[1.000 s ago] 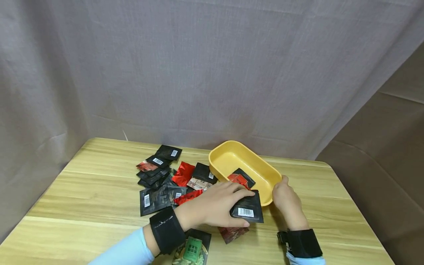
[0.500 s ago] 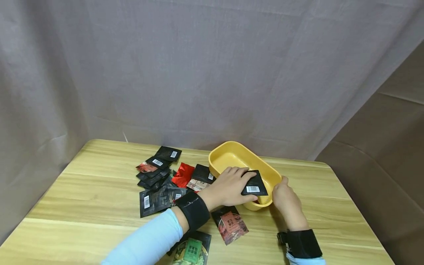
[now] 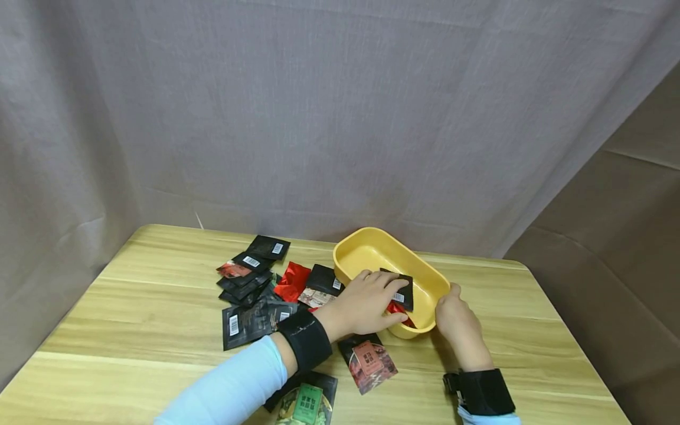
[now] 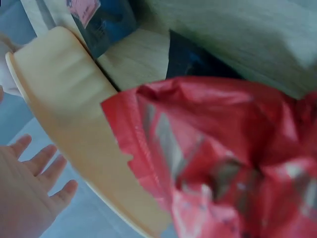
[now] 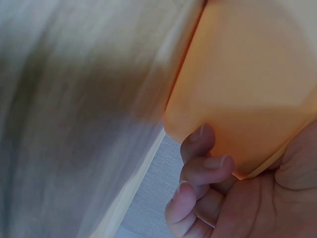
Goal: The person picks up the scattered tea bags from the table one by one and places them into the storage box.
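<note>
Two hands show at a yellow tray [image 3: 363, 258] on the wooden worktop [image 3: 159, 319] in the head view: the left hand [image 3: 370, 301] reaches over its near side with fingers extended, while the right hand [image 3: 458, 319] grips the right-hand end. Inside the tray, under the left fingers, is a black packet [image 3: 406, 295] with a barcode, and something red beside it; whether the fingertips touch the packet is unclear from here. Only this view gives the surroundings: a pile of dark packets [image 3: 255, 323] and a shiny red packet [image 3: 293, 281] to the tray's left, a pink-labelled packet [image 3: 370, 363] and a green-labelled packet [image 3: 307, 402] nearer the person. The left wrist view adds the left fingers spread, with nothing pinched between them, and a crumpled red wrapper [image 4: 223, 148] large in front of the tray. The right wrist view shows the right fingers curled against the tray's end, hidden from above. Half a second ago the left hand held a black packet over the tray; now it has let go, while tray and right hand look unmoved.
</note>
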Motion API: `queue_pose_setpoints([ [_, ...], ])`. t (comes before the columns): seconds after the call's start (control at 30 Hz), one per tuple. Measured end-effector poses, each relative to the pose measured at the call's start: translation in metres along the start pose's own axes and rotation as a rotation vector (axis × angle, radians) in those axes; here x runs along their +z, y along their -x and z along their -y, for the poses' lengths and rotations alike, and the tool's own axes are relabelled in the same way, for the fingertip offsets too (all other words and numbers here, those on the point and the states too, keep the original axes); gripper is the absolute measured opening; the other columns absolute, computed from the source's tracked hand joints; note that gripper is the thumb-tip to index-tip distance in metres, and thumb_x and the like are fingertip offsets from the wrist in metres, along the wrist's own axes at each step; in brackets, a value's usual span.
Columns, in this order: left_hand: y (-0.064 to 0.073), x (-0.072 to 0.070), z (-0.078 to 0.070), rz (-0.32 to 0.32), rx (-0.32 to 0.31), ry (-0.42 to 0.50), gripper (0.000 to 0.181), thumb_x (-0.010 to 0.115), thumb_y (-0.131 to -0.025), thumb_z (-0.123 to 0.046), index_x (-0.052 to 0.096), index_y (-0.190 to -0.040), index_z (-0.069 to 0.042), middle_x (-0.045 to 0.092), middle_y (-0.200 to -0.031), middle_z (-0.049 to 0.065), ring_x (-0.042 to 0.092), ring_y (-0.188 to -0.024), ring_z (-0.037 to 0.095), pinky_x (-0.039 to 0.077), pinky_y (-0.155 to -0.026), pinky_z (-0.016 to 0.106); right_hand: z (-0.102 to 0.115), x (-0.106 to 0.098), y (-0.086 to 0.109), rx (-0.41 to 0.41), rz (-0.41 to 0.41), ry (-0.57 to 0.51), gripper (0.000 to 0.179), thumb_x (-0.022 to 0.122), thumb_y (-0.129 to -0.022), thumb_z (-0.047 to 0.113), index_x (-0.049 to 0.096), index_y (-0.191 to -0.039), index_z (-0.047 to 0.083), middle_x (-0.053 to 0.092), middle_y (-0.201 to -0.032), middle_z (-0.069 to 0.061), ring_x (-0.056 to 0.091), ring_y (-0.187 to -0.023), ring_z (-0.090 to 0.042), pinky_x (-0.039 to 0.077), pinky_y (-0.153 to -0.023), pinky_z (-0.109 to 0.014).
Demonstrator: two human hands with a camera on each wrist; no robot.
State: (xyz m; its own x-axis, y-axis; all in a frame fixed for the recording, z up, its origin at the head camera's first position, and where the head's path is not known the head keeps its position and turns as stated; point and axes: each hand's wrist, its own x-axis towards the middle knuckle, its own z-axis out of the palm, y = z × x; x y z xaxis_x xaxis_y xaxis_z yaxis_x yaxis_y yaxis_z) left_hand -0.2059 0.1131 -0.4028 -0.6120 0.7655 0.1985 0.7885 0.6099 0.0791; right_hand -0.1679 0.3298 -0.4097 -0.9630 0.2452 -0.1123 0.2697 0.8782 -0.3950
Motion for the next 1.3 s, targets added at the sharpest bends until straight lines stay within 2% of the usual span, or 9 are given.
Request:
queue_pose_setpoints([
  [0.13,0.006,-0.006,-0.002,-0.021,0.062,-0.02,0.061,0.046,-0.1,-0.056,0.044,-0.149,-0.019,0.047,-0.147,0.001,0.04,-0.137,0.016,0.032,-0.112,0.036,0.0,0.0,-0.001,0.004,-0.007,0.011,0.049,0.019,-0.101,0.013,0.014,-0.14,-0.016,0.062,-0.093,-0.036,0.064,-0.079,-0.045,0.048,-0.062,-0.055],
  [0.27,0.015,-0.015,-0.004,-0.058,0.133,-0.025,0.052,0.047,-0.102,-0.049,0.049,-0.145,-0.02,0.051,-0.143,-0.003,0.043,-0.135,0.015,0.032,-0.112,0.035,-0.001,0.0,-0.001,0.009,0.002,0.011,0.049,0.019,-0.102,0.013,0.013,-0.141,-0.016,0.063,-0.092,-0.034,0.064,-0.076,-0.041,0.048,-0.06,-0.053],
  [0.47,0.037,-0.029,-0.009,-0.126,0.278,0.0,0.032,0.051,-0.103,-0.037,0.062,-0.13,-0.024,0.06,-0.129,-0.008,0.053,-0.123,0.009,0.039,-0.107,0.031,-0.001,0.001,-0.001,0.005,-0.006,0.014,0.049,0.02,-0.101,0.014,0.014,-0.14,-0.015,0.063,-0.091,-0.034,0.064,-0.076,-0.041,0.048,-0.059,-0.053],
  [0.63,0.058,-0.025,-0.01,-0.035,0.392,0.023,0.029,0.055,-0.102,-0.036,0.065,-0.126,-0.025,0.062,-0.123,-0.013,0.054,-0.118,0.004,0.041,-0.101,0.024,-0.001,0.0,-0.001,0.013,0.001,0.011,0.05,0.019,-0.102,0.014,0.014,-0.142,-0.015,0.063,-0.088,-0.031,0.062,-0.071,-0.036,0.047,-0.058,-0.05],
  [0.7,0.066,-0.02,-0.009,0.064,0.375,0.038,0.038,0.058,-0.1,-0.042,0.06,-0.133,-0.026,0.058,-0.132,-0.012,0.049,-0.126,0.005,0.039,-0.105,0.027,-0.001,0.001,-0.001,0.015,0.004,0.011,0.05,0.019,-0.102,0.015,0.014,-0.142,-0.014,0.063,-0.088,-0.03,0.061,-0.07,-0.035,0.046,-0.057,-0.049],
  [0.87,0.079,-0.006,-0.002,0.279,0.257,0.093,0.068,0.063,-0.092,-0.053,0.042,-0.151,-0.028,0.039,-0.154,-0.006,0.034,-0.142,0.013,0.032,-0.113,0.041,-0.002,0.001,-0.001,0.016,0.007,0.011,0.05,0.02,-0.103,0.015,0.013,-0.142,-0.015,0.063,-0.086,-0.028,0.06,-0.068,-0.033,0.046,-0.056,-0.047],
  [1.0,0.087,0.002,0.001,0.363,0.216,0.091,0.073,0.064,-0.091,-0.054,0.035,-0.154,-0.032,0.031,-0.159,-0.007,0.028,-0.145,0.015,0.031,-0.114,0.045,-0.003,0.001,-0.002,0.02,0.013,0.005,0.051,0.019,-0.102,0.015,0.013,-0.143,-0.015,0.063,-0.083,-0.025,0.057,-0.066,-0.031,0.045,-0.055,-0.045],
  [1.1,0.092,0.007,0.001,0.372,0.215,0.036,0.071,0.062,-0.091,-0.054,0.036,-0.154,-0.033,0.033,-0.158,-0.008,0.031,-0.144,0.014,0.034,-0.112,0.044,-0.003,0.002,-0.002,0.02,0.018,-0.002,0.051,0.018,-0.102,0.015,0.012,-0.143,-0.015,0.062,-0.083,-0.025,0.057,-0.066,-0.031,0.044,-0.054,-0.044],
  [1.3,0.092,0.011,-0.002,0.247,0.292,-0.141,0.062,0.061,-0.094,-0.051,0.045,-0.149,-0.028,0.051,-0.145,-0.007,0.048,-0.131,0.014,0.038,-0.109,0.04,-0.002,0.002,-0.001,0.012,0.005,0.006,0.05,0.02,-0.102,0.015,0.013,-0.141,-0.015,0.063,-0.087,-0.029,0.06,-0.07,-0.035,0.046,-0.057,-0.049],
])
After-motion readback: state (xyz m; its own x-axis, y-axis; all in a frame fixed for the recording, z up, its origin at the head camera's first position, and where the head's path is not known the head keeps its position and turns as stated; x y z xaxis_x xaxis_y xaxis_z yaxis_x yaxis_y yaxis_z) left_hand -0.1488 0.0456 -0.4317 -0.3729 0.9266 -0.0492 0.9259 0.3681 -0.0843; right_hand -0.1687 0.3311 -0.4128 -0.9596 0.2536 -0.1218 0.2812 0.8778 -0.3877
